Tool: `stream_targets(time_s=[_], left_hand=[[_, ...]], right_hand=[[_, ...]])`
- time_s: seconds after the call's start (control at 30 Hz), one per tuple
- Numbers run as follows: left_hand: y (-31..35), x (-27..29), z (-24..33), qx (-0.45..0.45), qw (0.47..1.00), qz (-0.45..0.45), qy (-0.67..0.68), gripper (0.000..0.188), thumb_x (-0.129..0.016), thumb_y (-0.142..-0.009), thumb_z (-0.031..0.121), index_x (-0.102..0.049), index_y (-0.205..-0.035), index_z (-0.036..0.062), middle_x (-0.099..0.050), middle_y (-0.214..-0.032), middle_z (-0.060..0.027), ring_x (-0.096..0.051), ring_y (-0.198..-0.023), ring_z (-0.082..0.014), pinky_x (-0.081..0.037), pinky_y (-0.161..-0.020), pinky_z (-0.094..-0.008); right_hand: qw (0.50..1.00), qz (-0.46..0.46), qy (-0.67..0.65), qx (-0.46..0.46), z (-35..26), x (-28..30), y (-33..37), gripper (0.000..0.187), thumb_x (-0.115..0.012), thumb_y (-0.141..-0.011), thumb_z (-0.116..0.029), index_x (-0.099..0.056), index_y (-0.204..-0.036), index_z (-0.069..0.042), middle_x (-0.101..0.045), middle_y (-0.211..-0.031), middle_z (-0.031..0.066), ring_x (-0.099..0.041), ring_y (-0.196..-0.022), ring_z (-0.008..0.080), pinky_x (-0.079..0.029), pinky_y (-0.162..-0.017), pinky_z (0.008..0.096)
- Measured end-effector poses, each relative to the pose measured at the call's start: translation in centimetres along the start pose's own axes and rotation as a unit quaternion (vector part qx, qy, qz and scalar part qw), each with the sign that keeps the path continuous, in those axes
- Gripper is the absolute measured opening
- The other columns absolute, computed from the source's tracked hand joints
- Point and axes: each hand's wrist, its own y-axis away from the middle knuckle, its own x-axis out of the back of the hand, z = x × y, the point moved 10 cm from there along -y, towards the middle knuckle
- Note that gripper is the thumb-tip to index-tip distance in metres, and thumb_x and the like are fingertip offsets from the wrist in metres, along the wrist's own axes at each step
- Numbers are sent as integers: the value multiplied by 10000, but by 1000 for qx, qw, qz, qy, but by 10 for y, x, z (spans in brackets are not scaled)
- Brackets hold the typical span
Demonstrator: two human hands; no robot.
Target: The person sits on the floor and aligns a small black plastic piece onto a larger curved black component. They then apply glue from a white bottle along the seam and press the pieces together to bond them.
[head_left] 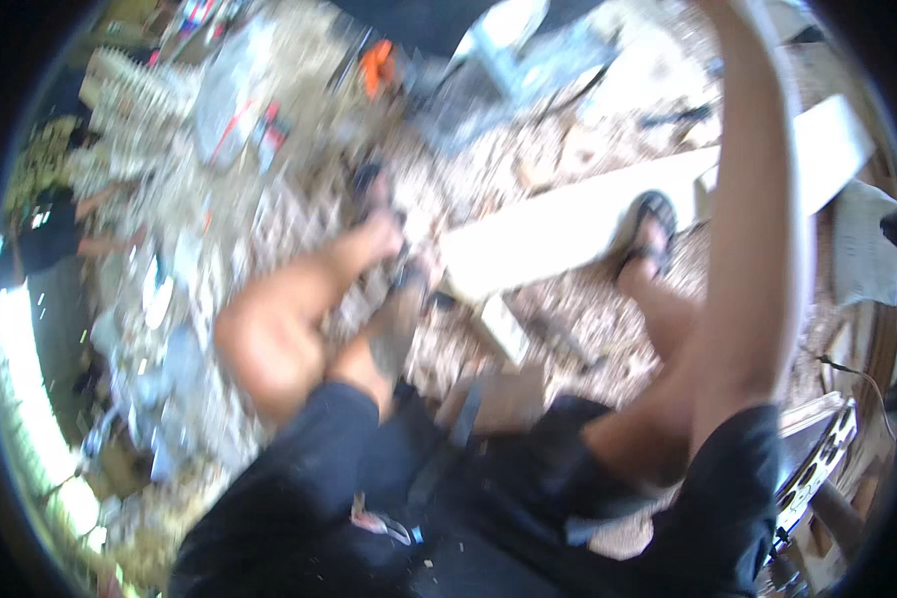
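A long pale wooden beam [538,234] lies across the ground ahead of me, running from the middle toward the upper right. My left hand [424,271] is beside the beam's near-left end, smeared by motion; whether its fingers hold anything cannot be made out. My right arm reaches far up and forward over the beam, and its hand is past the top edge of the view. My right foot in a black sandal [653,224] rests against the beam. A short pale wood block [501,329] lies below the beam's left end, with a blurred dark elongated piece [565,341] beside it.
Wood shavings cover the ground. Plastic sheets [231,105] and an orange object [377,68] lie at the upper left. Another person [48,234] in dark clothes is at the far left. A perforated metal piece [817,468] and a thin cord [857,369] are at right.
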Motion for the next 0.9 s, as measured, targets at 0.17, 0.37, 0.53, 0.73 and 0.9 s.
stream_targets(time_s=[0.17,0.37,0.53,0.73,0.9], left_hand=[[-53,-34,37,-56,992,113,-26,329,-726,-750,278,-663,-1004,79,-651,-938,-130,-631,-947,-261,-503,-831,-378],[-92,-60,20,-53,983,81,154,296,-753,-727,250,-658,-922,49,-637,-937,-161,-610,-998,-306,-475,-880,-413],[-75,-47,7,-9,856,66,512,124,-679,-823,30,-570,-864,-12,-589,-777,-71,-617,-716,-154,-576,-549,-302],[-32,63,66,-78,953,188,223,273,-638,-848,297,-581,-960,55,-624,-880,-193,-598,-835,-382,-477,-741,-451],[42,174,169,-236,967,-5,92,322,-645,-845,318,-577,-1014,53,-642,-878,-167,-617,-883,-342,-473,-774,-433]], right_hand=[[987,60,-144,-43,27,3,-10,461,-577,-933,-351,-641,-699,41,-590,-551,120,-571,-499,189,-459,-507,334],[982,-22,-182,-41,7,-9,-16,484,-539,-966,-390,-619,-708,12,-571,-575,18,-535,-524,80,-398,-489,232],[982,-29,-164,86,-37,-13,-10,375,-632,-915,-374,-625,-854,-4,-565,-688,-2,-497,-680,71,-405,-613,236],[982,-36,-132,129,-72,-18,5,369,-756,-802,-364,-686,-893,-13,-681,-773,88,-637,-726,135,-494,-652,284],[986,-54,-117,104,-77,-13,12,308,-685,-882,-297,-689,-982,-6,-683,-850,51,-617,-808,112,-480,-749,260]])
